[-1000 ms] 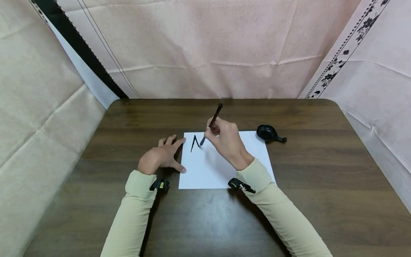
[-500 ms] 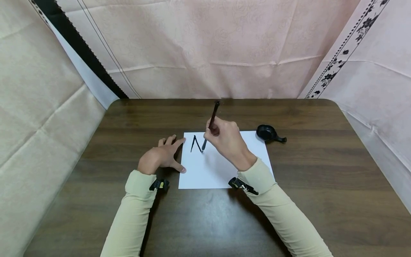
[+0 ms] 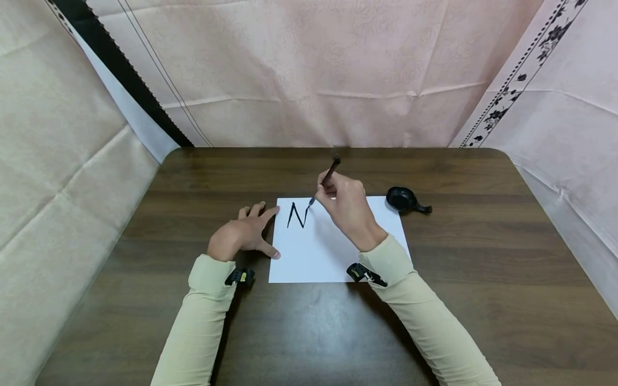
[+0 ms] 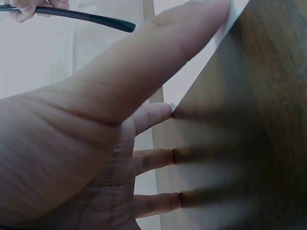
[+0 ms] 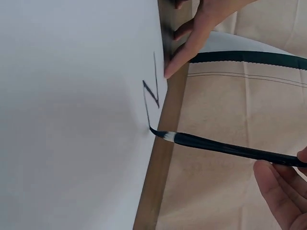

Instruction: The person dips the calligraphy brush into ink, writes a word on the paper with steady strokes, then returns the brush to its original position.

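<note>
A white sheet of paper (image 3: pixel 309 257) lies on the wooden table, bearing a black letter N (image 3: pixel 299 215) near its upper left corner. My right hand (image 3: pixel 348 206) pinches a dark-handled paintbrush (image 3: pixel 330 172) over the sheet's upper part. In the right wrist view the black, bent bristle tip of the brush (image 5: pixel 211 144) meets the end of the N's last stroke. My left hand (image 3: pixel 243 233) rests at the paper's left edge, fingers spread, with the thumb and index fingertip on the edge and the other fingertips on the table.
A small black pan-shaped dish (image 3: pixel 402 199) with a short handle sits at the paper's upper right corner, overlapping it in the head view. Pale cloth (image 3: pixel 309 75) hangs behind the table's far edge (image 3: pixel 232 153) and at both sides.
My right hand has moved the brush down, then up and slightly right, turning a single peak into an N. The left hand, paper and dish stay in place.
</note>
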The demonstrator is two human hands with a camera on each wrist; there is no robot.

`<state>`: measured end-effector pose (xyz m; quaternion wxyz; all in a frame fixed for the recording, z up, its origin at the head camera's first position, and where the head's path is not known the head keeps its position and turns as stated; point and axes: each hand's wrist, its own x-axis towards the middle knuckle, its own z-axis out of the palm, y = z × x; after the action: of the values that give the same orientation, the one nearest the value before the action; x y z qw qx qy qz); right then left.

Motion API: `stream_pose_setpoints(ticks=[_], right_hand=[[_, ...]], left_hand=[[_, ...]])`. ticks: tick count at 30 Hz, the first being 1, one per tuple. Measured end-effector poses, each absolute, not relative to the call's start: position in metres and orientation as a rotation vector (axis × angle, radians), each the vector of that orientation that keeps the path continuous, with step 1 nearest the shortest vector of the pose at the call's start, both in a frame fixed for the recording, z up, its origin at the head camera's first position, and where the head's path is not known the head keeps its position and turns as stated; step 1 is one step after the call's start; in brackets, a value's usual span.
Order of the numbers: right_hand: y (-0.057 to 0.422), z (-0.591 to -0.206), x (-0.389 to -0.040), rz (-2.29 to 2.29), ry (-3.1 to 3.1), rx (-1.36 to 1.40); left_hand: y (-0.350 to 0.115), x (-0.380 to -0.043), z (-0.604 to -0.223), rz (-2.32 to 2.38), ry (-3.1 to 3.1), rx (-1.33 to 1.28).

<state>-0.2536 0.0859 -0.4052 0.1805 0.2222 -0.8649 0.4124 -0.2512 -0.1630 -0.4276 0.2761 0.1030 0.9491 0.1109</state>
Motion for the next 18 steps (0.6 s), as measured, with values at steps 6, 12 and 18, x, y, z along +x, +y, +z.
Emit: stream_pose_setpoints(ticks=[6, 12, 18], right_hand=[[0.087, -0.409, -0.258, 1.150, -2.396, 0.630], [0.091, -0.403, -0.256, 1.164, -2.354, 0.623], [0.103, -0.392, -0.248, 1.227, -2.256, 0.602]], left_hand=[[-0.164, -0.251, -0.428, 0.288, 2.547, 0.271], [-0.164, -0.251, -0.427, 0.283, 2.543, 0.266], [-0.163, -0.251, -0.426, 0.287, 2.539, 0.278]])
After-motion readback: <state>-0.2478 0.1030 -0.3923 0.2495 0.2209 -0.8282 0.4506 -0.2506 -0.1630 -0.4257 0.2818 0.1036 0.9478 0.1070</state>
